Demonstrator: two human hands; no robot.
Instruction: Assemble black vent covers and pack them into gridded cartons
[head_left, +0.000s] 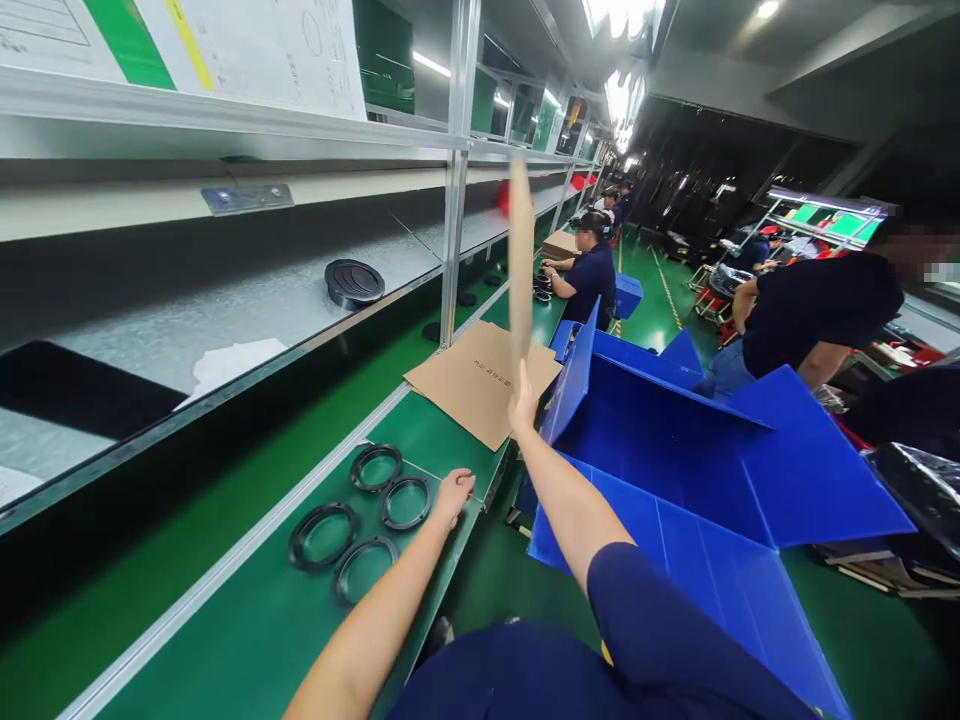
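Observation:
My right hand (523, 402) is raised beside the blue box and grips a cardboard sheet (520, 265), seen nearly edge-on and blurred by motion. Below and to the left of it, my left hand (454, 492) is at the front edge of the green worktable, fingers curled in with nothing visible in them. Several black rings lie beside that hand; the nearest ring (406, 478) is just to its left. Behind the raised sheet, a flat brown cardboard stack (480, 391) with printed text rests on the table.
A large blue box (660, 420) with its flaps spread stands at right. On the shelf are a round black part (354, 284) and a dark flat panel (82, 388). A metal post (454, 200) rises behind the table. Co-workers sit farther along, and another person bends at right.

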